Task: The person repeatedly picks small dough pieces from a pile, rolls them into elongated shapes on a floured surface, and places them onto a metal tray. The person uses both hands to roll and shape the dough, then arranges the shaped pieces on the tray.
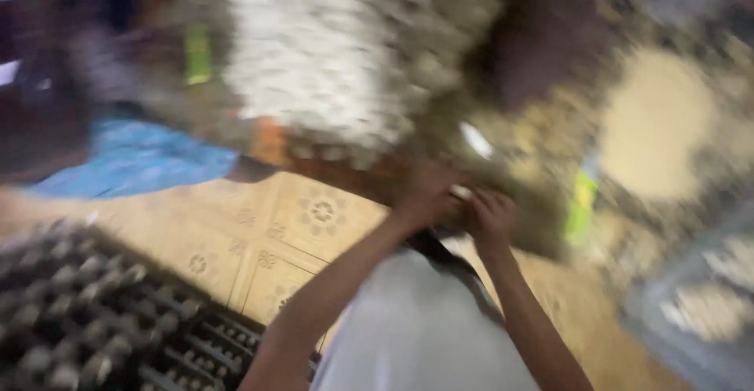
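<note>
The head view is heavily blurred by motion. My left hand and my right hand meet close together in the middle of the view, fingers curled. They grip the lower edge of a large speckled white-and-brown cloth that fills the top of the view. A small white bit shows between the two hands. Just below my wrists lies a pale grey-white bundle with a dark strap across it.
Beige patterned floor tiles lie below the cloth. A black crate with rows of round tops sits at the lower left, and a blue sheet lies at the left. A green strip and a grey tray-like shape are at the right.
</note>
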